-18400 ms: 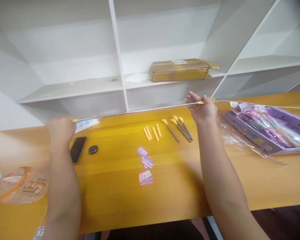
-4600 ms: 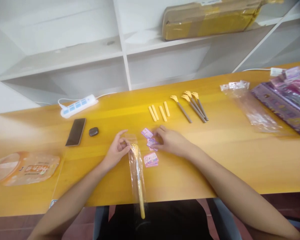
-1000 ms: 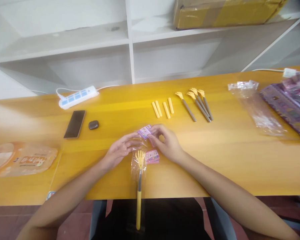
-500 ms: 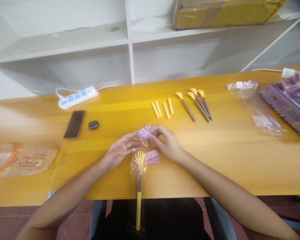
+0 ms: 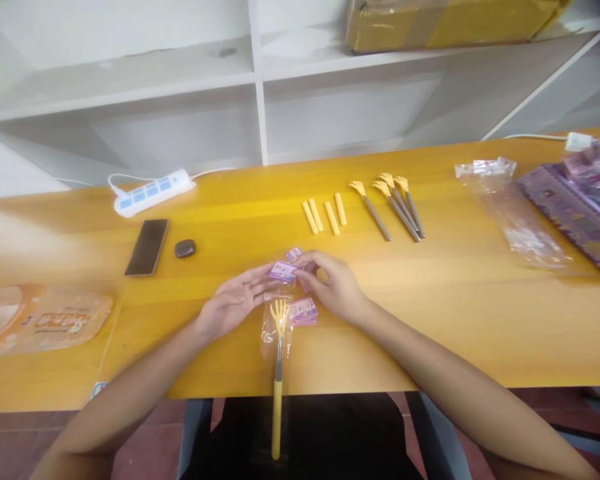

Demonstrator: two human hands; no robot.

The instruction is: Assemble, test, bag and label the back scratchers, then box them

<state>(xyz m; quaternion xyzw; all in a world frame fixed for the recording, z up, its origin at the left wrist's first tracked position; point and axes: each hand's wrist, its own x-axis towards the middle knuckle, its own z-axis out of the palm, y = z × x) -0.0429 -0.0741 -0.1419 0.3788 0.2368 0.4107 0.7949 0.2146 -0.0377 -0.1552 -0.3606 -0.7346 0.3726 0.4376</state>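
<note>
A yellow hand-shaped back scratcher (image 5: 279, 360) lies in a clear plastic sleeve (image 5: 270, 327) at the table's near edge, its handle hanging over. My left hand (image 5: 233, 303) pinches the sleeve's top together with a small pink label card (image 5: 283, 271). My right hand (image 5: 333, 287) grips the same card from the right with curled fingers. Another pink card (image 5: 295, 253) lies just behind, and a small stack of cards (image 5: 304, 311) sits beside the scratcher head.
Yellow handle pieces (image 5: 324, 215) and three scratcher heads on metal rods (image 5: 393, 210) lie further back. A phone (image 5: 147, 247), dark case (image 5: 185, 248) and power strip (image 5: 153, 192) sit left. Empty sleeves (image 5: 510, 213) and a purple box (image 5: 575, 213) are right; a bag (image 5: 40, 323) is far left.
Over the last second both hands stayed on the sleeve top; the pink card shifted slightly lower and left. Much earlier, the hands held a scratcher stretched out above the table.
</note>
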